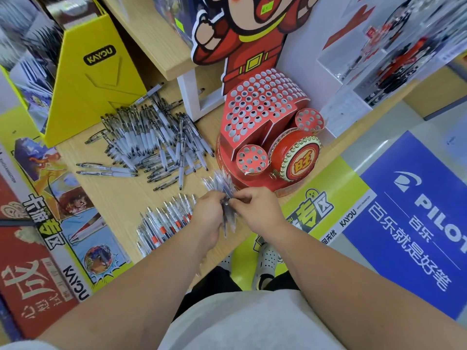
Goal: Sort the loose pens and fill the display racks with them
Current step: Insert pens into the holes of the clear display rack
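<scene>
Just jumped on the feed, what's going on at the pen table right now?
A person grips a fanned bundle of pens with the left hand and the right hand together, just in front of the red display rack. No pens stand up from its holes. A loose heap of black pens lies on the wooden table, and a row of red-banded pens lies beside the left hand.

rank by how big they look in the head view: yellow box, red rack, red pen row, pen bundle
1-2. yellow box and red rack: about alike, unranked
3. red pen row
4. pen bundle, partly covered
</scene>
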Action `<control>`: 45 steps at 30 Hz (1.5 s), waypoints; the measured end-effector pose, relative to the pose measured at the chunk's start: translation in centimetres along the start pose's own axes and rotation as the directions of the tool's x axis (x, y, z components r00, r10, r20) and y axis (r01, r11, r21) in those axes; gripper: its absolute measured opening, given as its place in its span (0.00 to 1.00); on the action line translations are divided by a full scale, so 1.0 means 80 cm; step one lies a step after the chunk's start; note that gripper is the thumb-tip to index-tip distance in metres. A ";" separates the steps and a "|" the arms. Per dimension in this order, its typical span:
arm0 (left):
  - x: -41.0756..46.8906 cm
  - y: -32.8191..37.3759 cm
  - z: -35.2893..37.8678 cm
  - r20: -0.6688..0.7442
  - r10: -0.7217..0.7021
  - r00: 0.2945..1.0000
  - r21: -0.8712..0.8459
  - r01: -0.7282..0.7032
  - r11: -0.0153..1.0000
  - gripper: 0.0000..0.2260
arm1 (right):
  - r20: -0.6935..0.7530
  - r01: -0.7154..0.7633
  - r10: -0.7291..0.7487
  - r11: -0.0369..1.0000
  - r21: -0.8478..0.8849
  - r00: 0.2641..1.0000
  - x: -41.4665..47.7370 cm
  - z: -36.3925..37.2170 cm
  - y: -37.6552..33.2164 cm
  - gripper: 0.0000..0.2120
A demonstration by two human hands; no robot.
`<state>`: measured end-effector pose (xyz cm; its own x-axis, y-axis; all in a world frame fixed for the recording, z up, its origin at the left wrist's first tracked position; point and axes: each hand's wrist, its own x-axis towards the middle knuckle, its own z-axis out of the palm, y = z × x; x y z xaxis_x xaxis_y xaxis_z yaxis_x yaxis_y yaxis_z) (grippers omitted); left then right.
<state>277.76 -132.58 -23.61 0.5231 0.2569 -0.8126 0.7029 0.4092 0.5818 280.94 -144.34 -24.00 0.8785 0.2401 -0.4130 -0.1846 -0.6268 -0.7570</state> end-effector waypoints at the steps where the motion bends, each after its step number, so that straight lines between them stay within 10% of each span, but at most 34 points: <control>1: -0.001 0.000 -0.002 -0.007 0.003 1.000 -0.023 -0.003 1.000 0.11 | 0.003 -0.008 0.008 1.000 0.010 1.000 0.000 0.000 -0.003 0.04; 17: -0.002 0.012 -0.030 0.243 0.110 0.964 -0.247 -0.048 0.968 0.06 | 0.040 0.073 -0.075 0.997 0.035 0.996 -0.012 -0.012 -0.041 0.06; 25: 0.013 0.004 -0.077 0.139 0.047 0.989 -0.311 -0.002 0.950 0.09 | -0.098 -0.066 0.021 0.873 -0.484 0.995 -0.013 -0.001 0.010 0.11; 33: 0.016 -0.015 -0.091 0.176 -0.018 0.984 -0.280 0.067 0.958 0.16 | -0.078 -0.097 0.061 0.755 -0.649 0.995 -0.003 0.018 0.034 0.08; 45: 0.016 -0.009 -0.078 0.271 -0.036 0.962 -0.297 0.119 0.948 0.22 | -0.039 -0.087 0.078 0.920 -0.383 0.996 -0.021 -0.012 0.013 0.03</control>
<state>274.91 -127.08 -25.30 0.6088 -0.0053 -0.7933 0.5853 0.6780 0.4446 279.67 -146.09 -23.59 0.8780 0.1611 -0.4508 -0.0778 -0.8811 -0.4665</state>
